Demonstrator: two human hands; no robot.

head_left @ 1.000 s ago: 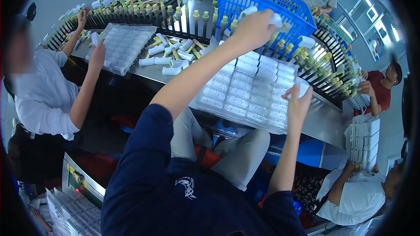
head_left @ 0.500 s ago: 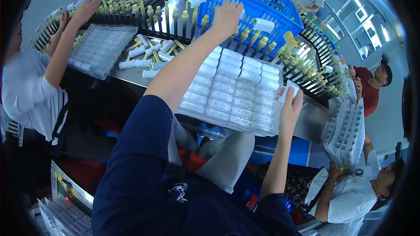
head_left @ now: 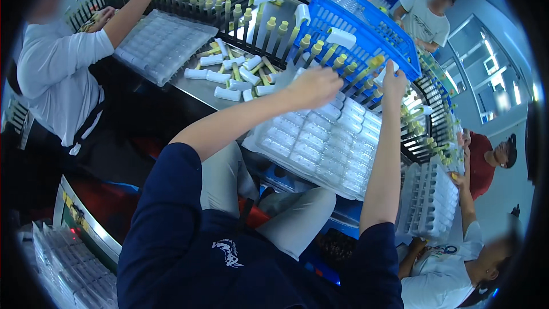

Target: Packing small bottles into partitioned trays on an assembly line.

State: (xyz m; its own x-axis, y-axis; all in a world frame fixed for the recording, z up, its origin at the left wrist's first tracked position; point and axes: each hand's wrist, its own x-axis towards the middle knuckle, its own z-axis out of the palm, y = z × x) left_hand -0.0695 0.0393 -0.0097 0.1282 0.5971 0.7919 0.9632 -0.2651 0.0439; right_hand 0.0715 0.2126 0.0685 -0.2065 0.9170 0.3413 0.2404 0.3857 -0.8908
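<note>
My left hand [head_left: 317, 87] is over the far part of a clear plastic tray [head_left: 274, 149], its fingers curled together and slightly blurred; whatever they hold, if anything, is hidden. My right hand [head_left: 394, 84] is raised beside the rack, closed on a short white plastic sleeve [head_left: 383, 75]. White pieces lie in rows in the tray's pockets. Just beyond stands a black rack of upright posts with yellowish tips [head_left: 305, 40]. A white sleeve [head_left: 341, 37] and another white sleeve [head_left: 302, 15] sit on posts there.
Loose white and yellow-green parts [head_left: 240, 74] lie on the metal table to the left. A blue crate [head_left: 366, 28] stands behind the rack. Co-workers sit left, right and across; a second clear tray [head_left: 166, 43] is by the left one. Stacked trays [head_left: 429, 200] are at right.
My left hand has come down from the rack toward the tray, and a white sleeve now shows on a post there. My right hand has moved up to the rack with its sleeve.
</note>
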